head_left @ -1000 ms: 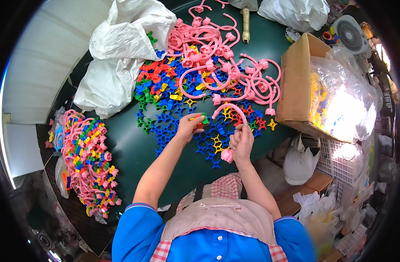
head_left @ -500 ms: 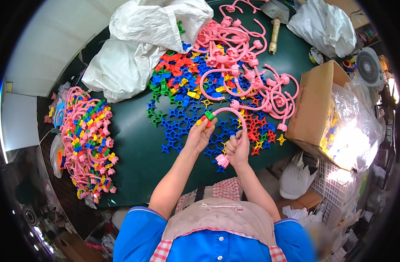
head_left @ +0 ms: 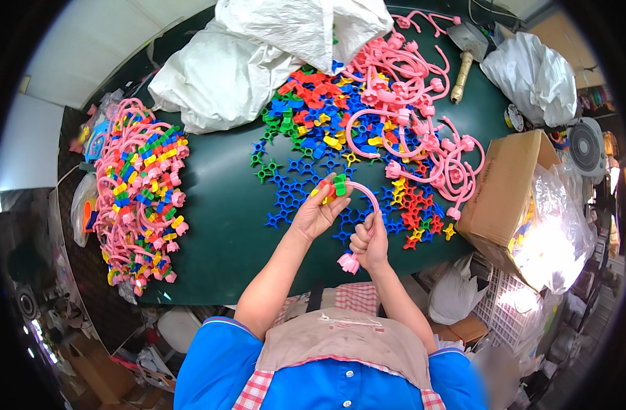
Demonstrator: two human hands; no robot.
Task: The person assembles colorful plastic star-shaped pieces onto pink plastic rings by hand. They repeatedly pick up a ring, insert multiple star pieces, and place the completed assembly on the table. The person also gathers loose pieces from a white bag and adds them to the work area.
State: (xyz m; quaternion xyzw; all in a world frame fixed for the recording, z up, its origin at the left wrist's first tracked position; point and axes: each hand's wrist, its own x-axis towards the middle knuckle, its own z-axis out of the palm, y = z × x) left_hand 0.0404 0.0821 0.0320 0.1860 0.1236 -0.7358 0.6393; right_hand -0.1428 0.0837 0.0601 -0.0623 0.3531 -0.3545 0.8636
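Observation:
A curved pink plastic tube with a flower-shaped end spans both my hands. Around its far end my left hand is closed, the fingers on small green, red and yellow plastic pieces threaded there. My right hand grips the tube lower down, and the pink flower end hangs out below that fist. Just beyond my hands lie blue star-shaped pieces, with red and yellow ones to the right. Farther back is a heap of mixed coloured pieces.
Loose pink tubes cover the back right of the green table. Finished-looking tubes with coloured pieces are piled at left. White sacks, a scoop, a cardboard box and a small fan surround the work.
The view has shifted, so the table's contents appear displaced. Both hands keep hold of the tube; the left fingers have moved slightly around the coloured pieces at its end.

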